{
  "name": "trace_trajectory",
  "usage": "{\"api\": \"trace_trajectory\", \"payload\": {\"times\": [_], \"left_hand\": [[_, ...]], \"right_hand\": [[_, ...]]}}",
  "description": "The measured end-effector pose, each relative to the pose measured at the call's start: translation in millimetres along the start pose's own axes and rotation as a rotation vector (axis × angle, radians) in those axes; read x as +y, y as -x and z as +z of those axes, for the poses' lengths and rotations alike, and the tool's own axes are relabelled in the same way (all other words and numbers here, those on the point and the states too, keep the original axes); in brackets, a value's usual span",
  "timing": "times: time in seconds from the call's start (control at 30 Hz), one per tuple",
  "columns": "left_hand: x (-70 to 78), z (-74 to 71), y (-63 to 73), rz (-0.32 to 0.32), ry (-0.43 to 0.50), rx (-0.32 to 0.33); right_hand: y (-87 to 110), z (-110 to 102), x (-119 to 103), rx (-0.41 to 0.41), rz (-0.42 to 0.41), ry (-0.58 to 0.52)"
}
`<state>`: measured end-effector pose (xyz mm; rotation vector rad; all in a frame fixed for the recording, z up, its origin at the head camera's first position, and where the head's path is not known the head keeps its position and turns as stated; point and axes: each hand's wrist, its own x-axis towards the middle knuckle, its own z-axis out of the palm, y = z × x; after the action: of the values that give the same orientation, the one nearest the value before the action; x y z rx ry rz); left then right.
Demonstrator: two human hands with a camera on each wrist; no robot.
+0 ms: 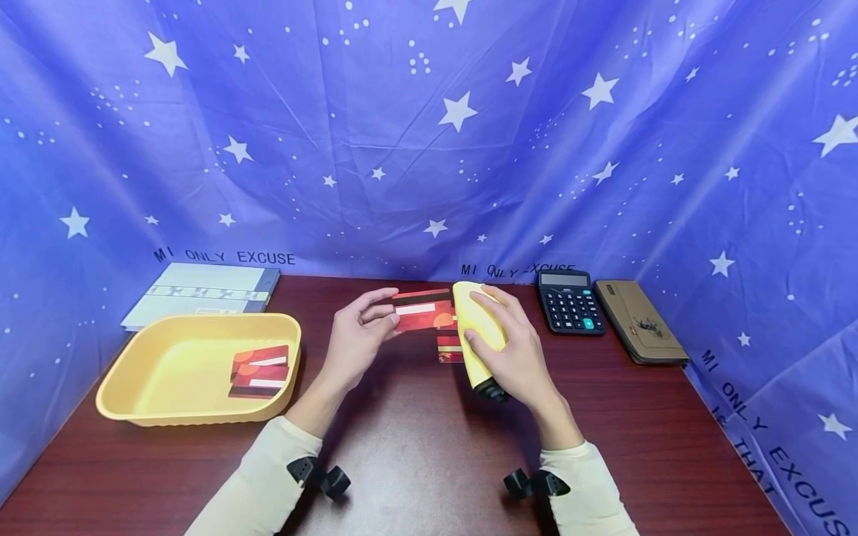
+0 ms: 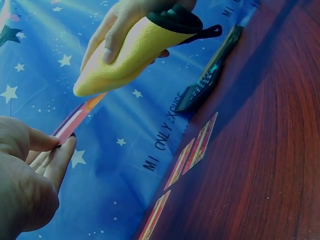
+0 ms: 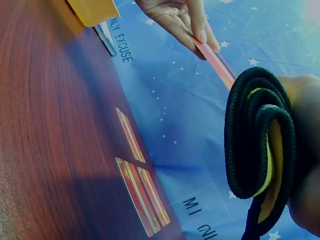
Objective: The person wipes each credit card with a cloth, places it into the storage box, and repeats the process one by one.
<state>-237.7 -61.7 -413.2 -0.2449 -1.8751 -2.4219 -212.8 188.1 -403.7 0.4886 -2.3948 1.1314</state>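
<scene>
My left hand (image 1: 358, 339) pinches the left end of a red bank card (image 1: 415, 310) with a dark stripe and a white strip, held above the table. In my right hand (image 1: 519, 350) is a rolled yellow cloth (image 1: 481, 339) with black edging; a black loop (image 2: 207, 33) shows in the left wrist view. The cloth covers the card's right end in the head view. Beneath, several red cards (image 2: 201, 143) lie flat on the table, mostly hidden by the cloth from above; the right wrist view shows the same cards (image 3: 137, 197) apart from the hands.
A yellow plastic basin (image 1: 194, 320) on the left holds red cards (image 1: 261, 366). Behind it lies a grey-white notebook or box (image 1: 208, 279). To the right are a black calculator (image 1: 571, 304) and a brown wallet (image 1: 640, 324). Blue starry curtain (image 1: 375, 149) surrounds the wooden table (image 1: 415, 454).
</scene>
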Motion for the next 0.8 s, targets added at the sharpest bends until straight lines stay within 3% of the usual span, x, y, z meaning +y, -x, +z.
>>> {"api": "trace_trajectory", "payload": {"times": [0.43, 0.8], "left_hand": [[-1.6, 2.9, 1.8, -0.031, 0.005, -0.017], [2.6, 8.9, 6.8, -0.007, 0.019, -0.053]], "right_hand": [[1.8, 9, -1, -0.009, -0.063, -0.001], [4.1, 14, -7, -0.031, -0.069, -0.012]]}}
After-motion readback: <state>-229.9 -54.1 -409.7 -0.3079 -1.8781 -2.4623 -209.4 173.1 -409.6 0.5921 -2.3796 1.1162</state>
